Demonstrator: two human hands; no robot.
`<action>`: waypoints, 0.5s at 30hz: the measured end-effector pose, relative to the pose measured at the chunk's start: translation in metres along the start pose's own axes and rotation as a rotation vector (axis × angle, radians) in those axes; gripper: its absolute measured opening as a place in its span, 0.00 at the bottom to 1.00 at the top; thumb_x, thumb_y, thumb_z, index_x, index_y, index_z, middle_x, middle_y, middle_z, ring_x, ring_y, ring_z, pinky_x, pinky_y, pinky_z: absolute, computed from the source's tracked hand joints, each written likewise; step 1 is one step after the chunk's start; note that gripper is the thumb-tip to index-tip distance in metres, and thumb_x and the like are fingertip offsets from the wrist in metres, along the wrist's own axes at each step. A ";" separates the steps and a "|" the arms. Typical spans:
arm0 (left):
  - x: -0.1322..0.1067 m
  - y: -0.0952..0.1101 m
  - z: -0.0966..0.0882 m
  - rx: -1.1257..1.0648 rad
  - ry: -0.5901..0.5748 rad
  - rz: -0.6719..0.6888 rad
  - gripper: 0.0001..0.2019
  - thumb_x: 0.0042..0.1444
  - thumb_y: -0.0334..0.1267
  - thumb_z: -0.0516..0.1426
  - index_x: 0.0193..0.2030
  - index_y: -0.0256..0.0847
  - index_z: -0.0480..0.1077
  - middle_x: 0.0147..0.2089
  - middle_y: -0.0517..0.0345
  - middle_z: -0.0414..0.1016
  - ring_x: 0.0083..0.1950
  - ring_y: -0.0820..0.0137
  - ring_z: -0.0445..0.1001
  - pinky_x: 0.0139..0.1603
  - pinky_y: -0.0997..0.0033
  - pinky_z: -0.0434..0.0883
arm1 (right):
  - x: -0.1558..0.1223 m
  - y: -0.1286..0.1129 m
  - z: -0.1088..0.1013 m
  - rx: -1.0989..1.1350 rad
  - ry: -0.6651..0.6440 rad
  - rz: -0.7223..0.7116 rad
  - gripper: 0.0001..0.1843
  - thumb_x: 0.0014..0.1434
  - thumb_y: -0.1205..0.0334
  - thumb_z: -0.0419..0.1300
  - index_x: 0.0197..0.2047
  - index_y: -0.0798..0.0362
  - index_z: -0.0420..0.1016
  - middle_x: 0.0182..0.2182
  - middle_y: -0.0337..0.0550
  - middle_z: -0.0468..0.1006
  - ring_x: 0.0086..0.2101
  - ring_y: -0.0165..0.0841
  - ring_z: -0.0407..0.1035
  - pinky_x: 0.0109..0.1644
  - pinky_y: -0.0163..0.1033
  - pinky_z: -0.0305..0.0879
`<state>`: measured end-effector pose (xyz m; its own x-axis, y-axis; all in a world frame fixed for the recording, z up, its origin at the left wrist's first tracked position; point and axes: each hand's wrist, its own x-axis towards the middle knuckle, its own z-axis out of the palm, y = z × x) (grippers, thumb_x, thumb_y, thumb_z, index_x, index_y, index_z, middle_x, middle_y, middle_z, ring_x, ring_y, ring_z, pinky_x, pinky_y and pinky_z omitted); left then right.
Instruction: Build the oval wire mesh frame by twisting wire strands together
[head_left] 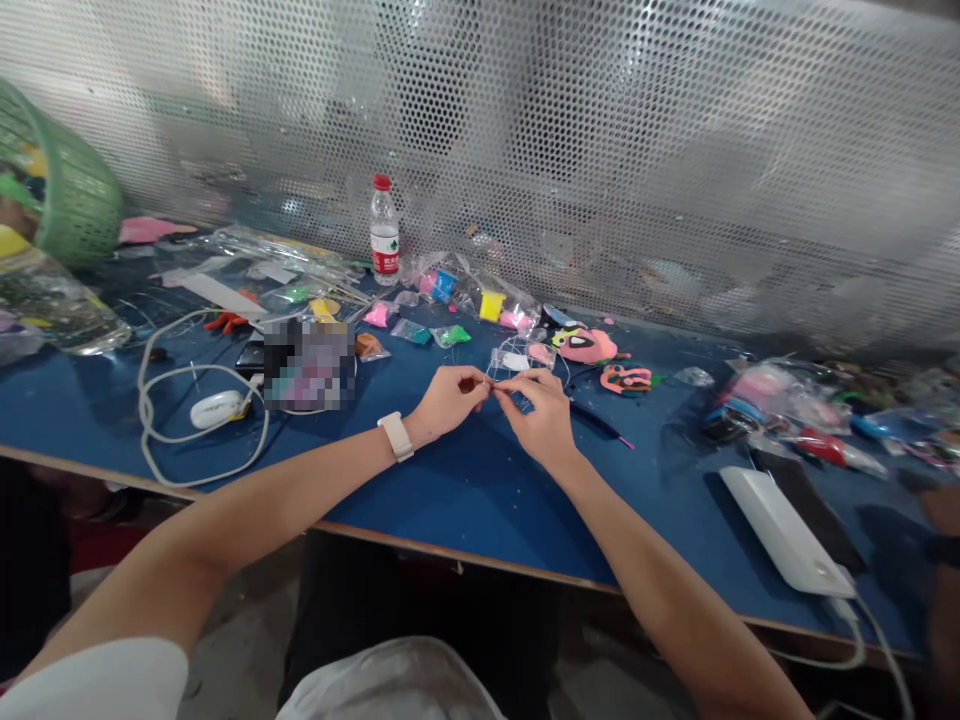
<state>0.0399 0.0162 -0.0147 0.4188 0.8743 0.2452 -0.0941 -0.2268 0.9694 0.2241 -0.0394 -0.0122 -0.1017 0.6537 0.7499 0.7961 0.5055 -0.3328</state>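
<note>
Over the middle of the blue table point(457, 500), my left hand point(448, 398) and my right hand point(544, 418) meet fingertip to fingertip. Both are closed in a pinch, and the small thing between them is too tiny and covered to name. A pale band circles my left wrist. Just beyond the fingers lies a clear wrapper with a white piece point(514, 361). To the right of it rest a pink figure point(589, 346) with a big eye and a pink-and-black looped piece point(626, 378). A thin dark stick point(600, 424) with a pink tip lies beside my right hand.
Behind stands a perforated metal panel point(600, 150), with a red-capped water bottle point(385, 245) before it. Small coloured packets point(450, 336) lie nearby. Left are a green basket point(86, 195) and a looped white cable point(148, 440); right, a white power bank point(784, 530) and plastic bags point(787, 400).
</note>
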 end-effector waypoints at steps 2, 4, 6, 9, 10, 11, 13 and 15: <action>0.000 0.002 -0.001 0.048 0.007 0.021 0.07 0.59 0.36 0.63 0.32 0.38 0.78 0.22 0.62 0.73 0.25 0.74 0.69 0.30 0.73 0.64 | 0.001 0.000 0.000 0.008 -0.023 0.029 0.06 0.70 0.60 0.66 0.42 0.45 0.86 0.38 0.45 0.85 0.44 0.46 0.80 0.54 0.55 0.73; -0.001 0.003 0.000 0.076 0.020 0.040 0.08 0.61 0.37 0.63 0.32 0.38 0.78 0.23 0.62 0.74 0.25 0.74 0.69 0.30 0.73 0.65 | 0.001 -0.002 0.000 0.028 -0.030 0.064 0.06 0.70 0.61 0.65 0.42 0.46 0.86 0.40 0.46 0.85 0.45 0.45 0.80 0.55 0.56 0.74; -0.002 0.004 0.002 0.088 0.032 0.055 0.09 0.63 0.39 0.62 0.33 0.39 0.78 0.23 0.62 0.74 0.25 0.73 0.70 0.30 0.72 0.65 | 0.002 -0.004 -0.001 0.055 -0.021 0.100 0.06 0.70 0.61 0.66 0.42 0.47 0.85 0.42 0.47 0.85 0.46 0.45 0.80 0.56 0.55 0.76; -0.003 0.005 0.006 0.078 0.048 0.066 0.09 0.64 0.41 0.62 0.34 0.39 0.77 0.24 0.62 0.74 0.26 0.73 0.71 0.31 0.72 0.67 | 0.004 -0.007 -0.002 0.100 -0.001 0.145 0.05 0.70 0.59 0.66 0.43 0.47 0.86 0.43 0.48 0.85 0.48 0.45 0.81 0.55 0.53 0.78; -0.004 0.005 0.007 0.071 0.053 0.067 0.09 0.64 0.41 0.62 0.35 0.39 0.78 0.25 0.61 0.74 0.26 0.72 0.71 0.31 0.72 0.67 | 0.004 -0.007 -0.002 0.123 0.008 0.157 0.05 0.70 0.59 0.67 0.43 0.47 0.86 0.43 0.48 0.84 0.47 0.45 0.81 0.55 0.52 0.78; -0.004 0.005 0.008 0.063 0.059 0.067 0.10 0.64 0.42 0.62 0.35 0.39 0.78 0.25 0.61 0.74 0.26 0.72 0.71 0.31 0.72 0.67 | 0.004 -0.008 -0.002 0.149 0.018 0.167 0.05 0.69 0.59 0.67 0.42 0.47 0.86 0.42 0.47 0.84 0.47 0.44 0.81 0.54 0.51 0.78; -0.004 0.004 0.009 0.047 0.072 0.064 0.11 0.64 0.43 0.62 0.35 0.39 0.77 0.25 0.61 0.74 0.27 0.72 0.71 0.31 0.72 0.67 | 0.004 -0.009 -0.001 0.203 0.037 0.184 0.04 0.69 0.60 0.68 0.41 0.47 0.85 0.41 0.46 0.84 0.45 0.43 0.81 0.52 0.49 0.79; -0.005 0.004 0.009 0.033 0.085 0.062 0.11 0.64 0.44 0.62 0.34 0.39 0.77 0.25 0.60 0.74 0.27 0.72 0.71 0.31 0.72 0.67 | 0.004 -0.010 0.001 0.245 0.044 0.198 0.04 0.69 0.60 0.68 0.40 0.47 0.85 0.40 0.46 0.84 0.45 0.42 0.80 0.52 0.49 0.79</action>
<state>0.0455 0.0071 -0.0121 0.3345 0.8913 0.3061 -0.0868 -0.2943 0.9518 0.2153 -0.0417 -0.0065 0.0709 0.7306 0.6791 0.6299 0.4951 -0.5984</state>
